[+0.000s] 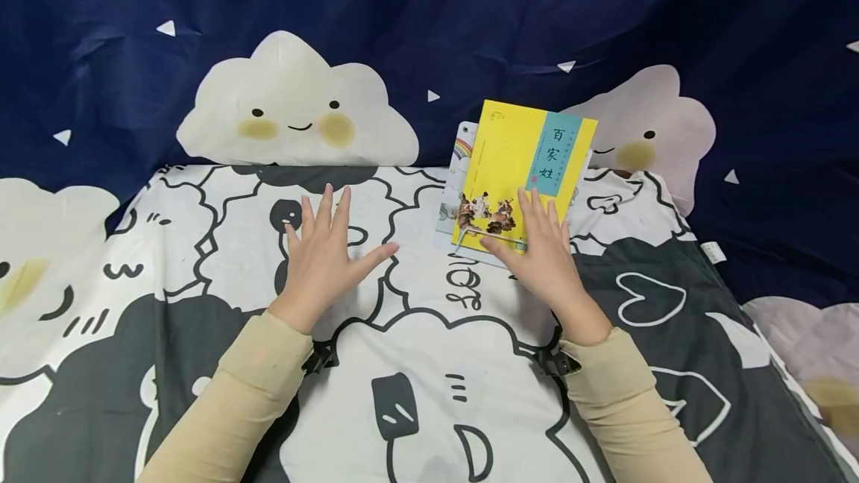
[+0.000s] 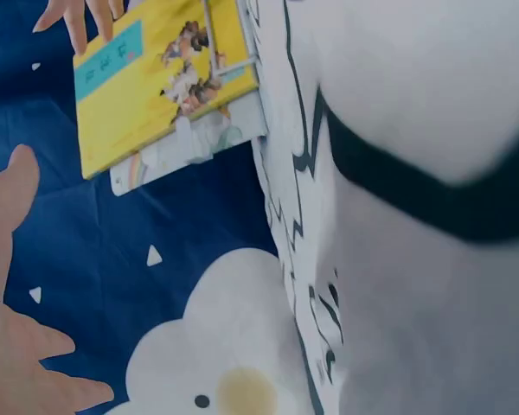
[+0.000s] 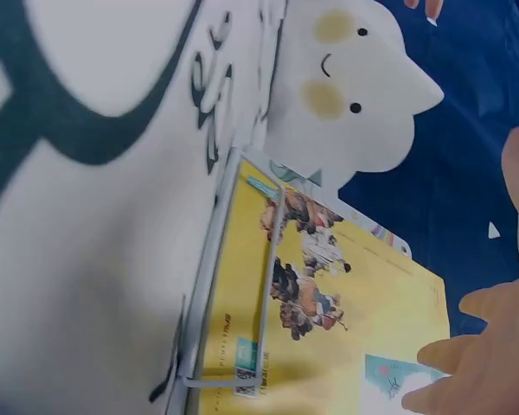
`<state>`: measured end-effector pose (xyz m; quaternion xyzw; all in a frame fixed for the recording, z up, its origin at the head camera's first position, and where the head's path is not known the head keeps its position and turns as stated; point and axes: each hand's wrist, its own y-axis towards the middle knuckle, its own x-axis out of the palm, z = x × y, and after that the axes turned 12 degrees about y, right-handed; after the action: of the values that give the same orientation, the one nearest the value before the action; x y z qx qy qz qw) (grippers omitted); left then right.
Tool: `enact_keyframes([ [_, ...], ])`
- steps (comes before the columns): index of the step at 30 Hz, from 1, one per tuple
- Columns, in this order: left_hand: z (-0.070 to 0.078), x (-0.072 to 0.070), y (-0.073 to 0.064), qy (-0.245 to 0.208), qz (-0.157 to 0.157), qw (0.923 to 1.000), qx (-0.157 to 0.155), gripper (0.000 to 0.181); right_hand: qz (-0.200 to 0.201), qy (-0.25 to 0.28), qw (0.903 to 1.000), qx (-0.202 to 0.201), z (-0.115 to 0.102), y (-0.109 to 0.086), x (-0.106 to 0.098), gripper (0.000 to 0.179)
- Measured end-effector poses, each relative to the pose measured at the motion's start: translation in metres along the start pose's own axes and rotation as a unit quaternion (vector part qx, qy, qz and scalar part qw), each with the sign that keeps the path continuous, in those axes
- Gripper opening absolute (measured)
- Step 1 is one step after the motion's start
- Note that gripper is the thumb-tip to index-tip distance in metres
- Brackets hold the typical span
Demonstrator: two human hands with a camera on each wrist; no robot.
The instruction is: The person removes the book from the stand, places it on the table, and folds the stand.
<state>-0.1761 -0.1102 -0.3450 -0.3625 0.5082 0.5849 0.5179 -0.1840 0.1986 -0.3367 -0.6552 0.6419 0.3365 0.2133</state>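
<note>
A yellow book [image 1: 510,155] with a blue title strip and small painted figures leans back on a pale book stand [image 1: 455,177] printed with a rainbow. A thin grey wire [image 3: 268,303] on the stand runs across the lower front of the cover. My right hand [image 1: 550,263], fingers spread, is in front of the book's lower right part and overlaps it in the head view. To the left of the book my left hand [image 1: 321,259] hovers over the cloth with fingers spread and nothing in it. The right wrist view shows the right fingers near the blue strip.
A white and dark grey cloth [image 1: 429,364] with cartoon drawings covers the surface under both arms. Behind it hangs a navy curtain [image 1: 470,13] with smiling clouds and small white triangles. A small white tag [image 1: 713,252] sticks out at the cloth's right edge.
</note>
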Motion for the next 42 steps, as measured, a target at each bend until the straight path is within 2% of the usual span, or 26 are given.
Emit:
enact_keyframes([
  [4, 0.008, -0.002, 0.003, -0.044, 0.004, 0.999, 0.002, 0.109, 0.024, 0.053, 0.9983, 0.001, -0.002, 0.001, -0.009, 0.097],
  [8, 0.014, -0.004, 0.005, -0.085, 0.007, 0.9964, 0.005, 0.104, 0.041, 0.107, 0.993, 0.031, -0.003, 0.0, -0.017, 0.09],
  [12, 0.02, -0.005, 0.007, -0.128, 0.013, 0.9916, 0.014, 0.098, 0.051, 0.16, 0.9837, 0.064, -0.002, -0.001, -0.025, 0.082],
  [16, 0.025, -0.006, 0.009, -0.168, 0.011, 0.9854, 0.026, 0.089, 0.067, 0.213, 0.9718, 0.075, -0.001, 0.0, -0.031, 0.076],
  [24, 0.042, -0.002, 0.015, -0.243, -0.002, 0.9687, 0.049, 0.078, 0.074, 0.33, 0.939, 0.06, 0.0, 0.004, -0.037, 0.074],
  [27, 0.05, 0.0, 0.016, -0.265, -0.007, 0.9626, 0.056, 0.075, 0.081, 0.338, 0.9353, 0.066, 0.001, 0.004, -0.04, 0.07],
  [32, 0.059, 0.004, 0.019, -0.302, -0.022, 0.9519, 0.046, 0.071, 0.091, 0.345, 0.9311, 0.075, 0.005, 0.005, -0.045, 0.069],
  [37, 0.065, 0.008, 0.025, -0.345, -0.047, 0.9371, 0.03, 0.074, 0.091, 0.375, 0.9199, 0.068, 0.009, 0.009, -0.048, 0.071],
  [42, 0.071, 0.011, 0.031, -0.378, -0.065, 0.923, 0.035, 0.068, 0.093, 0.404, 0.9071, 0.071, 0.013, 0.011, -0.049, 0.071],
])
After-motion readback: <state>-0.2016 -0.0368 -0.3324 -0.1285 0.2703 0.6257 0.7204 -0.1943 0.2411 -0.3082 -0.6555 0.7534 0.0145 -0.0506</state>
